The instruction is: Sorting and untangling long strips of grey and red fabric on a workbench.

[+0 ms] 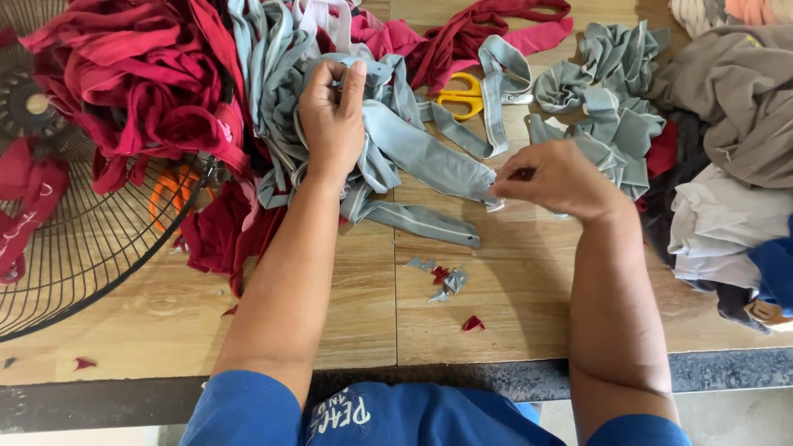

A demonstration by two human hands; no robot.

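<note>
My left hand [333, 116] grips a bunch of grey-blue fabric strips [281, 91] near the middle of the pile. One long strip [429, 157] runs from that bunch to the right. My right hand [557, 177] pinches the end of this strip between thumb and fingers, just above the wooden table [512, 289]. Both forearms reach in from the near edge.
A heap of red fabric strips [140, 74] lies at the left over a black wire fan guard [74, 248]. Yellow-handled scissors [462, 95] sit behind the strip, orange-handled ones [169, 190] under the red heap. Grey and white garments [735, 124] pile at right. Small cloth scraps [442, 281] dot the table.
</note>
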